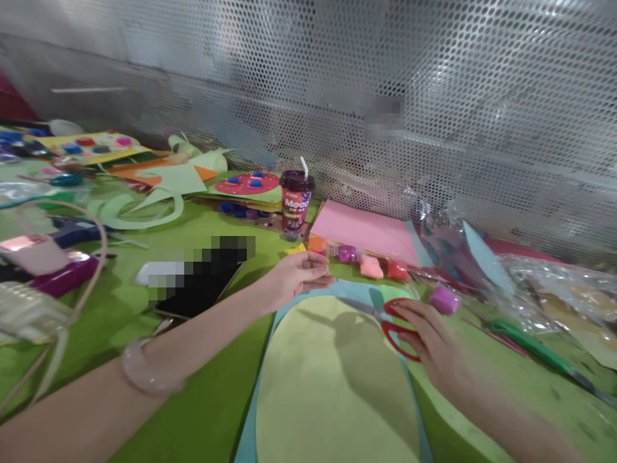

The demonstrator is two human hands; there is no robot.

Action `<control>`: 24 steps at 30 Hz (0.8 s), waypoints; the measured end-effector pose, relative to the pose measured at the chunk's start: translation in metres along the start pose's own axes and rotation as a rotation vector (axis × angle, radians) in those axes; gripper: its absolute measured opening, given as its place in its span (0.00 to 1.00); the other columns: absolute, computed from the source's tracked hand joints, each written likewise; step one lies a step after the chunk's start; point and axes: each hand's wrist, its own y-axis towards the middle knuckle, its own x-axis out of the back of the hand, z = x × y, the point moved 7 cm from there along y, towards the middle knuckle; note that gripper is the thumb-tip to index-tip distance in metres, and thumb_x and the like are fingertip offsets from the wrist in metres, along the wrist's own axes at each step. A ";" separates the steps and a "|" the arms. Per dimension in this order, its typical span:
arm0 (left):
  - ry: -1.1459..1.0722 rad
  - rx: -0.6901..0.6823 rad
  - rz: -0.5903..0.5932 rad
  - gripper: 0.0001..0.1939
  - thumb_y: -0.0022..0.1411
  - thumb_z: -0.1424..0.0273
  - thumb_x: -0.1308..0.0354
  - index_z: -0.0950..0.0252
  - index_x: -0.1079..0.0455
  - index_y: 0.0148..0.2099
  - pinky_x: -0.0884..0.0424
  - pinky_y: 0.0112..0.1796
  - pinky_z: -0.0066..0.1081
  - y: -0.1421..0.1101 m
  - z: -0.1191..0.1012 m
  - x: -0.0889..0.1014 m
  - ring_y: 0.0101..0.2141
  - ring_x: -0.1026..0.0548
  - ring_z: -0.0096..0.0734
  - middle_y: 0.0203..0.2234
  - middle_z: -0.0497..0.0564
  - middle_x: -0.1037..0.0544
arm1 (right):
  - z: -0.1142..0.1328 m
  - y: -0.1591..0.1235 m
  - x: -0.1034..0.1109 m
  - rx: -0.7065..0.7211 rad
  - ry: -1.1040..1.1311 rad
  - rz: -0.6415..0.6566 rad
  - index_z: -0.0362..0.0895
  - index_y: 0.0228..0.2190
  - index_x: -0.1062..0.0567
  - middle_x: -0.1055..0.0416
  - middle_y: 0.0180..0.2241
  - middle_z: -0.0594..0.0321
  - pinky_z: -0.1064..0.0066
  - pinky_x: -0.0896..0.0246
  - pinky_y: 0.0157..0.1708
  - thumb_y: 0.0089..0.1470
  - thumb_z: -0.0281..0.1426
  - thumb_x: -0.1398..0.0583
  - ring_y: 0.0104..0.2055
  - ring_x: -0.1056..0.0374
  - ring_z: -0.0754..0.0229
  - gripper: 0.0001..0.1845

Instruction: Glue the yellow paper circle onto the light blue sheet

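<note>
My right hand point(436, 341) is closed around the red-handled scissors point(388, 307), fingers through the loops, blades pointing away over the light blue paper point(354, 289). A large rounded pale yellow paper shape point(308, 373) lies on top of the blue sheet, crossed by shadows. At the sheet's far edge is my left hand point(296, 280), fingers drawn together in a pinch; anything between them is too small or hidden to name. Just beyond that hand sits a row of small clay packets, among them a purple one point(347, 254) and a red one point(397, 270).
A drink cup with a straw point(295, 209) stands behind my left hand. Pink paper point(364, 228) lies beside it. A phone point(197, 289) and cables are at left, paper scraps point(168, 193) behind. A green-handled tool point(530, 344) lies right. Perforated metal panel point(289, 83) rises behind.
</note>
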 end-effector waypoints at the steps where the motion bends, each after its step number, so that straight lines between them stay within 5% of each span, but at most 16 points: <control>1: -0.006 -0.008 0.004 0.08 0.53 0.78 0.39 0.68 0.33 0.35 0.30 0.42 0.35 0.000 0.000 0.000 0.31 0.23 0.31 0.26 0.48 0.24 | -0.003 0.005 0.002 0.002 -0.027 -0.001 0.43 0.45 0.34 0.31 0.43 0.52 0.62 0.33 0.42 0.58 0.30 0.52 0.45 0.32 0.54 0.15; 7: 0.020 -0.118 -0.002 0.10 0.49 0.74 0.35 0.67 0.31 0.35 0.30 0.39 0.32 -0.001 -0.010 0.000 0.35 0.24 0.31 0.27 0.48 0.24 | -0.013 0.017 -0.001 -0.178 0.020 0.049 0.47 0.36 0.33 0.29 0.34 0.57 0.65 0.31 0.30 0.53 0.37 0.45 0.33 0.30 0.56 0.09; 13: -0.026 -0.117 0.028 0.11 0.47 0.73 0.33 0.66 0.30 0.34 0.31 0.32 0.27 -0.002 -0.014 -0.005 0.31 0.24 0.29 0.26 0.48 0.23 | 0.014 0.015 -0.024 -0.203 -0.004 0.186 0.45 0.34 0.33 0.31 0.32 0.59 0.65 0.33 0.27 0.49 0.38 0.43 0.32 0.31 0.56 0.11; 19: 0.057 -0.214 0.124 0.09 0.46 0.71 0.33 0.65 0.28 0.31 0.35 0.28 0.22 -0.010 -0.040 -0.009 0.26 0.27 0.22 0.23 0.46 0.24 | 0.016 0.016 -0.012 -0.148 0.010 -0.053 0.43 0.36 0.35 0.31 0.32 0.56 0.67 0.35 0.29 0.50 0.35 0.45 0.32 0.32 0.58 0.11; 24: 0.162 -0.236 0.350 0.13 0.40 0.67 0.29 0.64 0.31 0.21 0.38 0.22 0.24 -0.045 -0.080 -0.018 0.16 0.35 0.19 0.12 0.42 0.31 | -0.014 0.010 -0.015 -0.302 0.128 -0.130 0.45 0.34 0.36 0.32 0.29 0.59 0.69 0.35 0.26 0.50 0.37 0.44 0.27 0.33 0.60 0.11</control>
